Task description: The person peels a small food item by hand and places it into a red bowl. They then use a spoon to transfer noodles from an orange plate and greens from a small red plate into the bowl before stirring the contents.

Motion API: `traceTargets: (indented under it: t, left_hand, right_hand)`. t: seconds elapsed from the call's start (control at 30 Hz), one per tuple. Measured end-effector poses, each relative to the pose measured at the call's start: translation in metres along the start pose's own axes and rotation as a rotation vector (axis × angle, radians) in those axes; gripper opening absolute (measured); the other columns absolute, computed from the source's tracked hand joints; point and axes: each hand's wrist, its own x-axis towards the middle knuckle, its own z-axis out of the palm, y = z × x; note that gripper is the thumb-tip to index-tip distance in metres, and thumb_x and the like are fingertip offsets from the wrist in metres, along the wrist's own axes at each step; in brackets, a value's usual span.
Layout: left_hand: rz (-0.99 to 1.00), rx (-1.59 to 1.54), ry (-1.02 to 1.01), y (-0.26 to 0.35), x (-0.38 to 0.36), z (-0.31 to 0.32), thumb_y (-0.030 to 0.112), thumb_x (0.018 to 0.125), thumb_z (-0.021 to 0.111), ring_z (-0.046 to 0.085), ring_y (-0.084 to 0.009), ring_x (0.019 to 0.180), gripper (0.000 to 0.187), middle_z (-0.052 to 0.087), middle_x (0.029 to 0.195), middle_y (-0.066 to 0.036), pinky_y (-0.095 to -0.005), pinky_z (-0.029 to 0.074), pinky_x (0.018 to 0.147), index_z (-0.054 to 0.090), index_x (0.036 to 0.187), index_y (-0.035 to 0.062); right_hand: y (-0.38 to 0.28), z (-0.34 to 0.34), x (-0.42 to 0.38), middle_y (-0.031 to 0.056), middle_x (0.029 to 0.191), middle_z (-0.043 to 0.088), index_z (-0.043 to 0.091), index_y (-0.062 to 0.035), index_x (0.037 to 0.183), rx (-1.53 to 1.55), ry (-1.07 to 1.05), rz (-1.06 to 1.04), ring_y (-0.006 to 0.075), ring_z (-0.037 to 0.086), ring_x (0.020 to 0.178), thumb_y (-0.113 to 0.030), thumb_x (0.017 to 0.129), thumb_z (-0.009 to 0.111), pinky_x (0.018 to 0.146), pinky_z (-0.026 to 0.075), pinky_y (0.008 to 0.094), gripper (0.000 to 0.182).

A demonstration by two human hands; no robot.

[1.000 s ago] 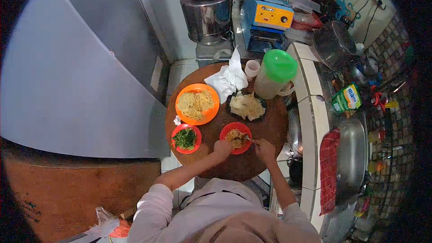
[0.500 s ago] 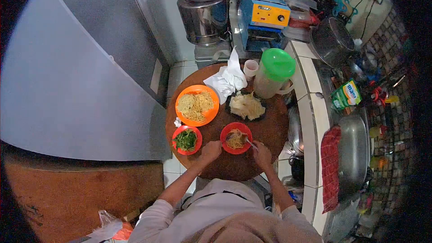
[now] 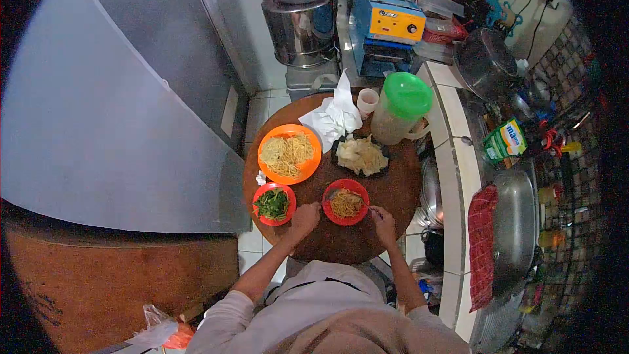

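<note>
On the round brown table (image 3: 295,239), noodles (image 3: 346,203) lie in a small red bowl (image 3: 344,221) in front of me. My right hand (image 3: 384,221) is closed around the thin handle of a metal utensil (image 3: 365,206) that reaches over the bowl's right rim into the noodles. My left hand (image 3: 306,217) is closed at the left rim, and a greyish utensil end shows inside the bowl on that side; its grip is mostly hidden. Left of this hand stands a red plate (image 3: 257,212) of green leaves (image 3: 272,204). Behind it, an orange plate (image 3: 316,167) carries more noodles.
Pale food (image 3: 361,155) sits on a dark plate behind the bowl. Farther back are crumpled white paper (image 3: 335,117), a small cup (image 3: 367,100) and a green-lidded pitcher (image 3: 405,96). A tiled counter (image 3: 453,203) with a sink (image 3: 514,223) runs along the right.
The right hand's utensil has shifted, and less of its metal shows above the noodles. The noodles are more gathered. Both hands stay beside the bowl; the view has shifted slightly.
</note>
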Motion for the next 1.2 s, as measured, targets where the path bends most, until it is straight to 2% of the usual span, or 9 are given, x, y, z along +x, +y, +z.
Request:
traceTargets:
  t: [0.13,0.43,0.53,0.73,0.8,0.83,0.9,1.0,1.2]
  left_hand:
    - [-0.020,0.122,-0.055,-0.003,0.006,0.007,0.020,0.080,0.039,0.057,-0.0332,0.070,0.023,0.057,0.073,-0.019,-0.0453,0.045,0.060,0.056,0.086,0.0059]
    - [-0.029,0.017,-0.085,-0.006,0.006,0.022,0.018,0.080,0.036,0.057,-0.0344,0.072,0.024,0.058,0.074,-0.018,-0.0451,0.045,0.061,0.055,0.086,0.0065]
    - [0.001,0.056,-0.103,-0.010,0.008,0.022,0.019,0.080,0.036,0.056,-0.0344,0.074,0.023,0.057,0.076,-0.019,-0.0453,0.045,0.062,0.055,0.088,0.0081]
    - [0.053,-0.174,-0.010,-0.013,-0.009,0.013,0.020,0.079,0.039,0.055,-0.0350,0.074,0.023,0.057,0.079,-0.019,-0.0463,0.043,0.064,0.055,0.090,0.0089]
    - [0.096,-0.169,0.021,-0.013,-0.011,0.015,0.021,0.080,0.038,0.055,-0.0349,0.074,0.023,0.057,0.079,-0.019,-0.0459,0.043,0.064,0.055,0.090,0.0091]
    - [0.145,-0.170,0.045,-0.012,-0.011,0.014,0.022,0.080,0.038,0.055,-0.0348,0.074,0.024,0.057,0.078,-0.018,-0.0455,0.043,0.065,0.055,0.090,0.0092]
    - [0.103,-0.197,0.042,-0.006,-0.017,0.007,0.022,0.080,0.038,0.055,-0.0343,0.074,0.023,0.057,0.079,-0.018,-0.0451,0.043,0.065,0.055,0.089,0.0093]
    - [0.080,-0.284,0.068,-0.009,-0.022,0.003,0.021,0.081,0.039,0.055,-0.0329,0.074,0.021,0.057,0.080,-0.017,-0.0434,0.043,0.064,0.055,0.089,0.0095]
    - [0.083,-0.427,0.101,-0.029,-0.025,-0.008,0.020,0.082,0.041,0.056,-0.0291,0.077,0.022,0.058,0.083,-0.015,-0.0369,0.043,0.068,0.056,0.091,0.0080]
  right_hand:
    - [0.009,-0.001,0.005,0.0085,0.079,0.058,0.056,-0.0026,0.094,0.038,-0.027,0.034,0.0167,0.054,0.073,-0.030,0.080,0.048,0.069,0.040,0.0276,0.032]
    - [0.015,0.001,-0.006,0.0162,0.083,0.057,0.053,-0.0023,0.095,-0.313,0.013,-0.021,0.0296,0.055,0.082,-0.025,0.079,0.047,0.070,0.042,0.0340,0.028]
    - [0.008,0.001,-0.003,0.0160,0.084,0.058,0.054,-0.0031,0.094,-0.217,0.024,-0.084,0.0275,0.056,0.083,-0.023,0.078,0.048,0.070,0.042,0.0332,0.026]
    - [0.009,0.000,0.001,0.0097,0.080,0.058,0.056,-0.0013,0.094,0.025,0.027,0.073,0.0210,0.055,0.073,-0.027,0.080,0.048,0.070,0.042,0.0326,0.030]
    - [0.035,0.016,0.009,0.0018,0.067,0.054,0.057,-0.0019,0.093,0.164,0.045,-0.066,0.0146,0.050,0.058,-0.031,0.081,0.048,0.057,0.042,0.0281,0.033]
    - [0.010,0.012,0.007,0.0018,0.067,0.054,0.057,-0.0019,0.093,0.168,0.038,-0.071,0.0146,0.050,0.058,-0.031,0.081,0.048,0.057,0.042,0.0281,0.033]
    - [-0.038,0.000,-0.002,-0.0044,0.057,0.044,0.057,-0.0056,0.093,0.605,-0.129,0.588,0.0075,0.041,0.047,-0.032,0.081,0.047,0.042,0.034,0.0220,0.030]
    - [-0.016,0.018,-0.004,-0.0063,0.053,0.034,0.055,-0.0086,0.094,0.687,-0.095,0.540,0.0031,0.032,0.042,-0.030,0.083,0.046,0.035,0.025,0.0179,0.026]
    - [0.012,0.016,-0.010,-0.0054,0.053,0.035,0.052,-0.0067,0.094,0.676,-0.102,0.434,0.0041,0.033,0.043,-0.028,0.083,0.044,0.037,0.026,0.0183,0.025]
